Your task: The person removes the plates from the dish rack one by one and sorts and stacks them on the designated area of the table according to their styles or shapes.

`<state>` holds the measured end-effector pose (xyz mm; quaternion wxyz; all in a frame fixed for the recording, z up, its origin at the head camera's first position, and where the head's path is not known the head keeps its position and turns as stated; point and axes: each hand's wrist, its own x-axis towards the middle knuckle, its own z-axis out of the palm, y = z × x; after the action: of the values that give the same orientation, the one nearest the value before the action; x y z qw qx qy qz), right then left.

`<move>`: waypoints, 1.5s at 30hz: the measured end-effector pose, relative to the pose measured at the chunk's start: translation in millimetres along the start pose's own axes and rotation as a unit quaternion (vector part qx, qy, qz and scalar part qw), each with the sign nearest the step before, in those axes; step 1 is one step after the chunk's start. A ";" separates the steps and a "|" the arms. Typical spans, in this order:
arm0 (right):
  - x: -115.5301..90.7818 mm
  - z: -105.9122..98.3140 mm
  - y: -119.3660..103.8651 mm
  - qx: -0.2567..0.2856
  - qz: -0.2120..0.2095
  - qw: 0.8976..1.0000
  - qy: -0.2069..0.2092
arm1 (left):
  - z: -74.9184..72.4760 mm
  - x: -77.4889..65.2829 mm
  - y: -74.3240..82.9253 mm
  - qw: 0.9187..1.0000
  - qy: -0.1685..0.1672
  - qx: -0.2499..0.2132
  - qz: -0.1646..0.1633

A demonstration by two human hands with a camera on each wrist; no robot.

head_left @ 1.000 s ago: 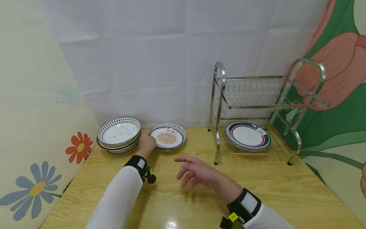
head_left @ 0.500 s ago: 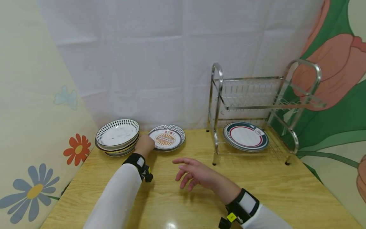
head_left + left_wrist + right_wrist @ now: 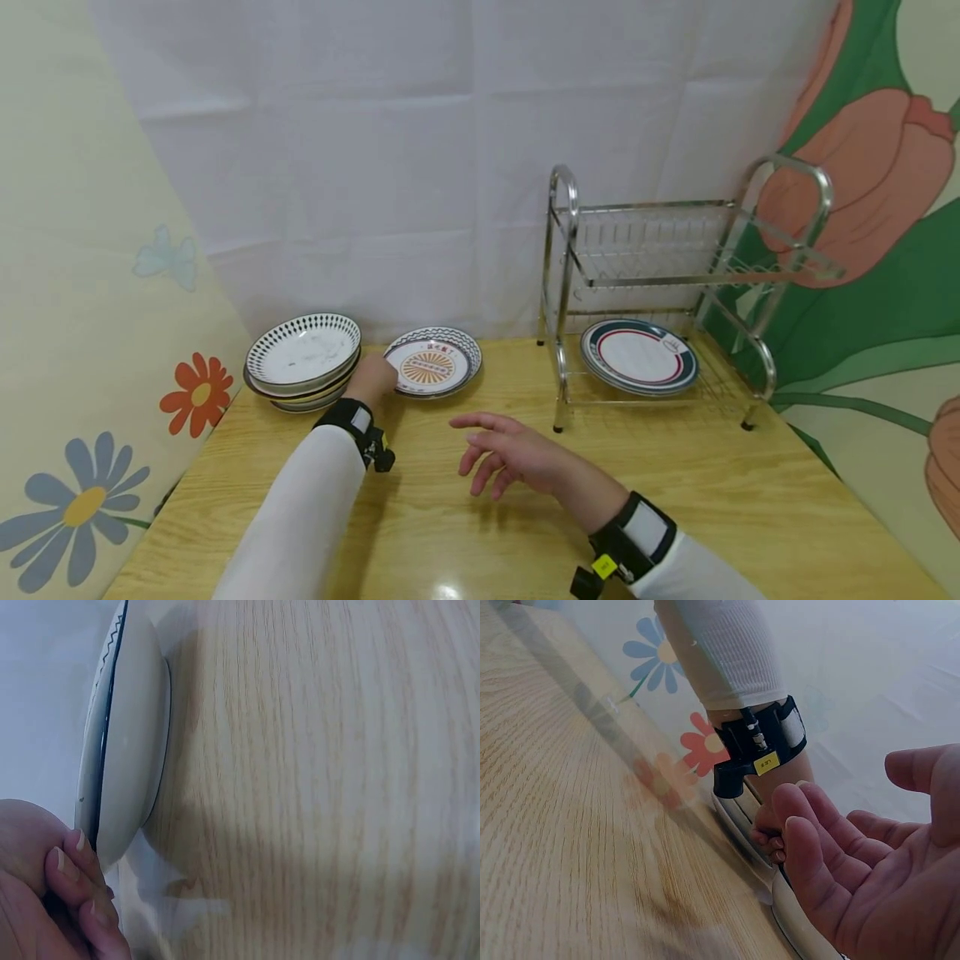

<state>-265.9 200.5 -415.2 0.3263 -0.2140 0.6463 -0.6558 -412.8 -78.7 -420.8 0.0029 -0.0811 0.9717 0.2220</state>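
A white plate (image 3: pixel 431 369) with an orange sunburst and a patterned rim rests on the table in the head view. My left hand (image 3: pixel 372 379) pinches its left rim, between this plate and a stack of patterned dishes (image 3: pixel 303 350). From the left wrist view, curled fingertips (image 3: pixel 66 864) lie right at the rim of the plate (image 3: pixel 131 750), whose foot stands close to the wood. The right hand (image 3: pixel 513 454) hovers over the table in front of the plate, fingers loosely bent and holding nothing; its palm (image 3: pixel 900 900) shows in the right wrist view.
A two-tier metal dish rack (image 3: pixel 675 279) stands at the right rear, with blue-and-red-rimmed plates (image 3: pixel 640 357) on its lower tier. The wooden table (image 3: pixel 465 542) meets a white cloth (image 3: pixel 375 167) at the back. Flower-painted walls flank both sides.
The head view has shifted slightly, so everything appears a little farther left. My left hand has drawn slightly left relative to the plate; the right hand keeps almost the same pose.
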 end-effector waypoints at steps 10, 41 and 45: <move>3.0 -1.0 0.9 0.002 0.000 1.000 -0.002 | 9.7 13.4 -11.1 0.995 -0.030 -0.081 -0.047; -39.8 -89.4 -68.4 -0.351 -0.062 0.904 0.237 | -8.0 -54.9 0.1 0.961 -0.020 -0.269 0.059; -49.8 -126.1 -78.1 -0.437 -0.042 0.852 0.286 | -10.6 -75.0 8.3 0.946 -0.045 -0.309 0.085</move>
<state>-331.6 321.0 -340.3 -0.0281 -0.1647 0.9215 -0.3506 -339.8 -64.2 -404.5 0.0025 0.0151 0.8574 0.5144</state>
